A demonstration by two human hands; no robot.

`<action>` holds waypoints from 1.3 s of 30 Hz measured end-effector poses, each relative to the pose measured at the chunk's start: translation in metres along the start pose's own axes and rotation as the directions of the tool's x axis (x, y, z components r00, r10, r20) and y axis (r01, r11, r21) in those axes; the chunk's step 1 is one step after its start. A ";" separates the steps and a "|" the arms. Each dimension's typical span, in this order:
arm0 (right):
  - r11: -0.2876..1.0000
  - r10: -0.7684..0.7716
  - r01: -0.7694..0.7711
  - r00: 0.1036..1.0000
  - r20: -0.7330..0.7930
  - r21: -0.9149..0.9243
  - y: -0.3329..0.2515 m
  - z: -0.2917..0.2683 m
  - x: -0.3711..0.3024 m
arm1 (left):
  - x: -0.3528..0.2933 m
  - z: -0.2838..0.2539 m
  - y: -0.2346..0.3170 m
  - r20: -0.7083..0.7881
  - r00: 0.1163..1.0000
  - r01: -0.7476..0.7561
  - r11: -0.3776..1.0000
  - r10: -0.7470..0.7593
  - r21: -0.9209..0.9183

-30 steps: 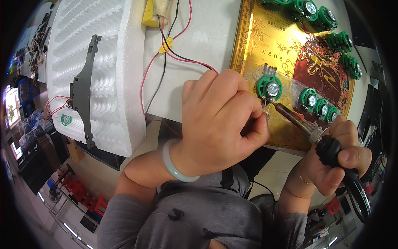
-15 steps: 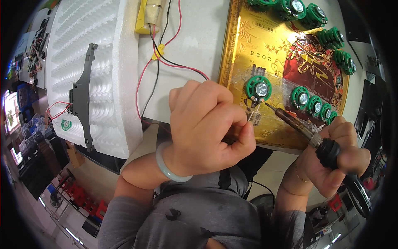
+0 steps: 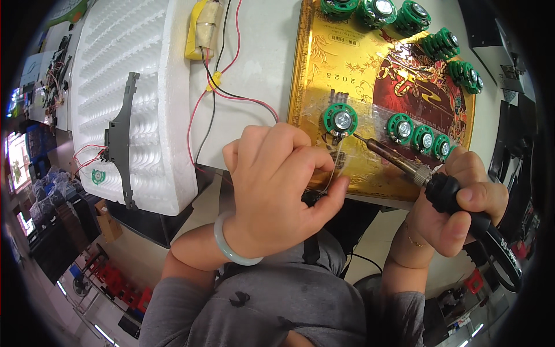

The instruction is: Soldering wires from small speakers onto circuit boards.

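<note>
My left hand (image 3: 277, 188) is curled at the near left corner of a gold box (image 3: 361, 179), with a thin silvery solder wire (image 3: 336, 165) between thumb and forefinger. The wire bows up to the lower edge of a small round green speaker (image 3: 341, 120) with a silver centre, lying on clear film on the box. In my right hand (image 3: 468, 202) is a soldering iron (image 3: 442, 194), gripped by its black handle. Its tip points left and sits just below and right of that speaker, slightly apart from the wire. My curled fingers partly hide the wire's lower end.
More green speakers (image 3: 400, 128) stand in a row to the right, with stacks (image 3: 377, 11) along the box's far side. At left, a white foam tray (image 3: 176, 115) bears a dark grey plastic bracket (image 3: 120, 141) with red wires. Beyond my left hand lies a yellow-wrapped bundle (image 3: 205, 29) with red and black leads.
The box and speakers have shifted left in the view. My left thumb and forefinger are farther apart, and more of the solder wire shows as a bow. The iron stays near the speaker.
</note>
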State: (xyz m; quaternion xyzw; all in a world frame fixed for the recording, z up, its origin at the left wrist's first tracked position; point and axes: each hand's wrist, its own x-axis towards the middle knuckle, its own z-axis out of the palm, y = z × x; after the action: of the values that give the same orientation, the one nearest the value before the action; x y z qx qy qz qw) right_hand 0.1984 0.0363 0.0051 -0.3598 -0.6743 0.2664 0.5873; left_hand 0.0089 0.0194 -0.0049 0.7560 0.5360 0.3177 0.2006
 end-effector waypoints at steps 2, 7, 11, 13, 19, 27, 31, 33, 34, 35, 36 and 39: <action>1.000 -0.007 0.007 1.000 -0.004 -0.001 0.000 0.000 0.000 | 0.000 0.003 -0.002 -0.036 0.999 -0.029 0.999 0.030 0.039; 1.000 0.023 -0.023 0.998 -0.065 0.011 -0.002 0.005 -0.003 | 0.001 0.007 -0.004 -0.057 0.998 -0.035 0.999 0.036 0.023; 0.999 0.041 -0.041 0.997 -0.068 -0.004 -0.001 0.007 -0.004 | -0.002 0.010 -0.006 -0.083 0.996 -0.028 1.000 0.029 0.010; 0.999 0.050 -0.050 0.996 -0.070 0.000 -0.002 0.007 -0.004 | -0.002 0.011 -0.006 -0.091 0.995 -0.030 1.000 0.030 -0.001; 0.999 0.033 -0.034 0.998 -0.048 -0.016 -0.001 0.007 -0.003 | -0.003 0.006 0.001 -0.097 0.995 -0.015 0.998 0.021 0.060; 1.000 -0.001 0.001 1.000 0.025 0.006 0.002 0.001 -0.002 | -0.002 0.009 -0.004 -0.098 0.994 -0.039 0.999 0.042 0.032; 1.000 0.018 -0.018 1.000 0.001 0.016 0.002 0.005 -0.003 | -0.004 0.010 -0.007 -0.119 0.991 -0.060 0.998 0.060 0.004; 1.000 0.016 -0.017 1.000 0.002 0.018 0.001 0.005 -0.003 | -0.005 0.010 -0.008 -0.120 0.990 -0.069 0.998 0.069 0.003; 1.000 0.017 -0.017 1.000 0.002 0.017 0.001 0.005 -0.003 | -0.005 0.010 -0.009 -0.123 0.989 -0.080 0.997 0.079 -0.003; 1.000 0.026 -0.026 1.000 -0.008 0.005 0.000 0.005 -0.004 | -0.005 0.011 -0.009 -0.126 0.988 -0.092 0.996 0.090 -0.009; 0.999 0.034 -0.035 0.999 -0.018 -0.007 0.000 0.006 -0.004 | -0.005 0.012 -0.009 -0.125 0.988 -0.092 0.996 0.090 -0.011; 0.999 0.039 -0.040 0.999 -0.031 -0.018 -0.001 0.004 -0.003 | -0.003 0.015 -0.010 -0.141 0.983 -0.119 0.993 0.114 -0.022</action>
State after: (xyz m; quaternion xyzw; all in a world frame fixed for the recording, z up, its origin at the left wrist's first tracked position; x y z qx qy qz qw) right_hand 0.1941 0.0331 0.0035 -0.3825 -0.6603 0.2663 0.5889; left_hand 0.0116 0.0205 -0.0225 0.7590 0.4987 0.3888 0.1552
